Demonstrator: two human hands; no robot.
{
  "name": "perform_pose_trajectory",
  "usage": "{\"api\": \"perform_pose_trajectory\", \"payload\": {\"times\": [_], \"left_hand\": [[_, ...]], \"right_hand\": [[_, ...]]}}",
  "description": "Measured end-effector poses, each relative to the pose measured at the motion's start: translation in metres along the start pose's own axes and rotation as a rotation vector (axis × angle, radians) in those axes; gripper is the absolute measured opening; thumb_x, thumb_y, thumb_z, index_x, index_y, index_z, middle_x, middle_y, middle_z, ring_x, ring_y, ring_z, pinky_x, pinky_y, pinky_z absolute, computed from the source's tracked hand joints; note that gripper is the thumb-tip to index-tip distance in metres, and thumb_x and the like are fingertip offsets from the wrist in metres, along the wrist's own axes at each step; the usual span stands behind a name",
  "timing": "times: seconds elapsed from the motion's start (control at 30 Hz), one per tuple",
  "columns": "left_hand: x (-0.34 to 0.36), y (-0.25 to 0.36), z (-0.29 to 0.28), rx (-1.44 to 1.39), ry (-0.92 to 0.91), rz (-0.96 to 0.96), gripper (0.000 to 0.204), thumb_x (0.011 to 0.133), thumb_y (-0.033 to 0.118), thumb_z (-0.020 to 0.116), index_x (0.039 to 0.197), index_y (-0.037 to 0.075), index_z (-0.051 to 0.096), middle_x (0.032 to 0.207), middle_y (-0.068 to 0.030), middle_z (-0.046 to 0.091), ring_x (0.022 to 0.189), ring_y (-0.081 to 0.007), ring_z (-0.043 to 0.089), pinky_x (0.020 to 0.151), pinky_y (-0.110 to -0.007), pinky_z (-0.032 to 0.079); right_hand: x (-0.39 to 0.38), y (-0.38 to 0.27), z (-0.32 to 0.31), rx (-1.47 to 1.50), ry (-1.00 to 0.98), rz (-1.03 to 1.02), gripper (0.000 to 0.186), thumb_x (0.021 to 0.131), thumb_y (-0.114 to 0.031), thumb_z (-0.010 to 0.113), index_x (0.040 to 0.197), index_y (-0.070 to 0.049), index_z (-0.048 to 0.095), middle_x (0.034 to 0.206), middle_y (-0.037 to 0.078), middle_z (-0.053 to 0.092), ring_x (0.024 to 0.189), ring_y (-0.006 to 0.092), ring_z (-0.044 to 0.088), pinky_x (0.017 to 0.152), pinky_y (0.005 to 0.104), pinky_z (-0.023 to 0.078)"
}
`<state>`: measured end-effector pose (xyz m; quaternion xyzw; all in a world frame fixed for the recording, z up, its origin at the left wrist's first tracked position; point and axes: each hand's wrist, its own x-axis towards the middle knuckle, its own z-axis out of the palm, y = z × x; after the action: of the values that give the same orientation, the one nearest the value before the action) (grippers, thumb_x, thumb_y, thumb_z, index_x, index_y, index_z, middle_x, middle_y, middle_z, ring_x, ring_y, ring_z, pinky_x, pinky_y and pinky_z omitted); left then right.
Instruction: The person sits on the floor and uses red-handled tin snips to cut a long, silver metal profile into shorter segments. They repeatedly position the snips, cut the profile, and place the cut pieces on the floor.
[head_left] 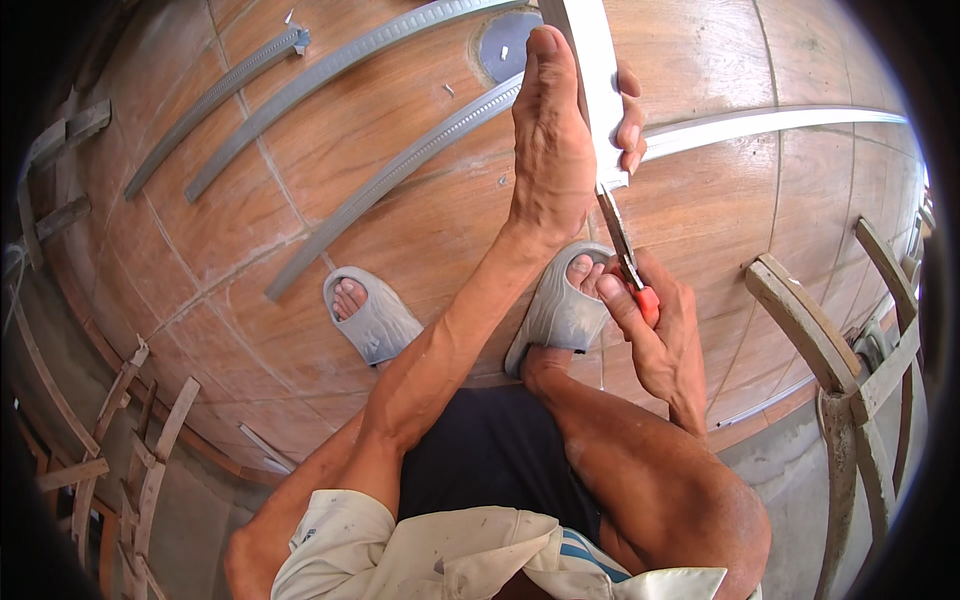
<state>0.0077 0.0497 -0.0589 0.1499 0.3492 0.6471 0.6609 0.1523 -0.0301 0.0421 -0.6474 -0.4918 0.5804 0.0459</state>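
My left hand [553, 150] is closed around a shiny silver metal profile [592, 70] that runs up past the top edge of the view. Its thumb lies along the near side, and the other fingers wrap the far side. My right hand [672, 335] grips a pair of red-handled metal snips [621, 235] below it. The snips point up, and their blades meet the lower end of the profile. Whether the blades are open or closed on the metal is hard to make out.
Several grey metal strips lie on the wood-look tiles, including a ridged one [390, 178] and a short one [215, 105]. A bright strip [770, 122] extends right. A blue-grey round patch [503, 47] is beyond. Wooden frames stand right [805, 320] and left [160, 460]. My slippered feet [370, 315] are below.
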Motion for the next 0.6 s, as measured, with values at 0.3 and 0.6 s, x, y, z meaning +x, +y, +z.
{"api": "perform_pose_trajectory", "payload": {"times": [0.3, 0.6], "left_hand": [[-0.0074, 0.0021, 0.0108, -0.040, 0.111, -0.052, 0.070, 0.111, 0.071, 0.033, 0.102, 0.005, 0.053, 0.081, -0.0057, 0.058, 0.060, -0.0110, 0.060, 0.048, -0.028, 0.051], [-0.0078, -0.0013, 0.0048, -0.060, 0.084, -0.081, 0.073, 0.110, 0.073, 0.030, 0.102, 0.005, 0.053, 0.079, -0.0054, 0.057, 0.058, -0.0110, 0.059, 0.049, -0.028, 0.051]], "right_hand": [[-0.0002, 0.0015, 0.0008, -0.022, 0.024, -0.030, 0.032, 0.104, -0.031, 0.071, 0.106, 0.000, 0.069, 0.068, 0.013, 0.058, 0.064, 0.0227, 0.055, 0.065, 0.0386, 0.047], [0.0019, 0.0017, -0.0006, -0.061, 0.011, -0.027, 0.030, 0.104, -0.030, 0.070, 0.106, 0.000, 0.069, 0.068, 0.014, 0.058, 0.061, 0.0238, 0.054, 0.063, 0.0394, 0.046]]}}
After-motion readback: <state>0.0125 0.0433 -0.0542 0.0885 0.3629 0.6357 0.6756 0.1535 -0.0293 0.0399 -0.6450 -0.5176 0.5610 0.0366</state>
